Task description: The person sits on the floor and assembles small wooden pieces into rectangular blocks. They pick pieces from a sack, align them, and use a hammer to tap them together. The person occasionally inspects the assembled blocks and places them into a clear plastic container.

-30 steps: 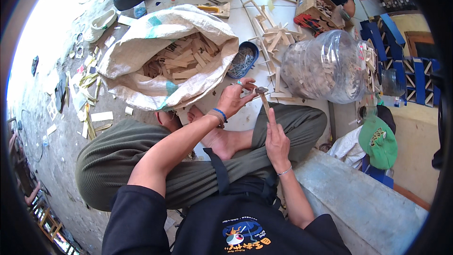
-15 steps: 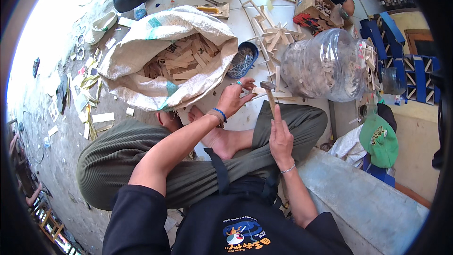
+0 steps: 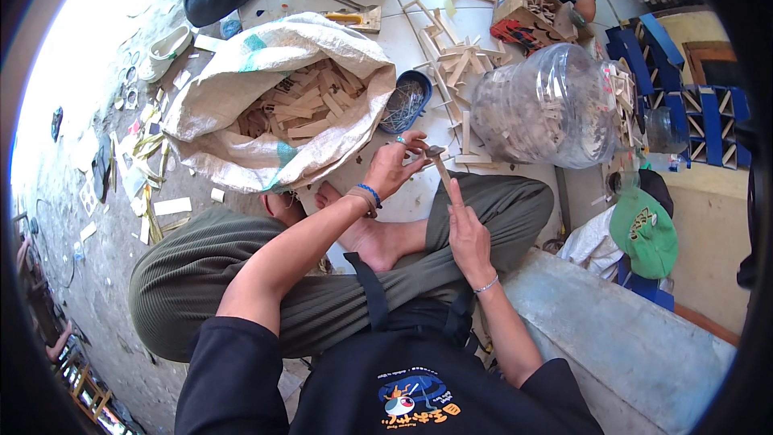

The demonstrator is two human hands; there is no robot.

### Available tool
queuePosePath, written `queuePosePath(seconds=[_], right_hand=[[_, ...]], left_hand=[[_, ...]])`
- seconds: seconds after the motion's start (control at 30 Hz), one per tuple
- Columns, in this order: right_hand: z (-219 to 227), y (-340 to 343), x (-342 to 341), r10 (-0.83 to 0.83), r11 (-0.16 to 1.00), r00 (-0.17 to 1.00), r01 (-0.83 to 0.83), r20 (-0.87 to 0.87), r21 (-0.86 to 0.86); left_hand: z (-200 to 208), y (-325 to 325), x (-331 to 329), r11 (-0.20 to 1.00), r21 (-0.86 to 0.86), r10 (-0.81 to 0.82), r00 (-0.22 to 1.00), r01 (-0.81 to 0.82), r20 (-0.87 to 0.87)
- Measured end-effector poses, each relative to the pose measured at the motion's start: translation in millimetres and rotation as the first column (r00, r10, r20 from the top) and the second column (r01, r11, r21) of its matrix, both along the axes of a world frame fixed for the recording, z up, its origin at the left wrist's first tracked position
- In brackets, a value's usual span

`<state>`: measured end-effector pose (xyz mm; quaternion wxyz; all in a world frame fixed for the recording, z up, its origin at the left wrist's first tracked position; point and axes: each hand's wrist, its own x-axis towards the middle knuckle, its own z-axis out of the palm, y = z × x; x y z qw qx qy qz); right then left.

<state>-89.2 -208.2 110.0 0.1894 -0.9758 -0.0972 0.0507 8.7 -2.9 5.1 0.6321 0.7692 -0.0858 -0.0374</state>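
Observation:
I sit cross-legged on the floor. My left hand (image 3: 392, 167), with a blue wristband, pinches a small wooden piece (image 3: 420, 163) over my knee. My right hand (image 3: 467, 234), with a thin silver bracelet, grips the wooden handle of a small hammer (image 3: 441, 163). The hammer's metal head rests right at the piece, next to my left fingertips. My forefinger lies stretched along the handle.
An open white sack (image 3: 241, 145) of wooden offcuts stands ahead on the left. Beside it are a blue bowl of nails (image 3: 407, 101), loose wooden sticks (image 3: 455, 64) and a clear plastic jug (image 3: 547, 105). A green cap (image 3: 644, 229) lies at the right. Other people sit at the top edge.
The hammer rose a little to the right half a second ago and has come back down onto the piece held by my left fingers. My left hand stayed in place.

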Motion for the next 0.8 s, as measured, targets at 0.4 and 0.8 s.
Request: queuePosePath(seconds=[0.4, 0.8], right_hand=[[0, -3, 3, 0.013, 0.998, 0.986, -0.023, 0.169, 0.056], [24, -7, 1, -0.385, 0.885, 0.918, 0.397, -0.097, 0.244]], left_hand=[[0, 1, 2, 1.0, -0.009, -0.007, 1.0, 0.007, 0.021], [21, -3, 12, 1.0, -0.023, 0.014, 0.998, -0.016, -0.067]])
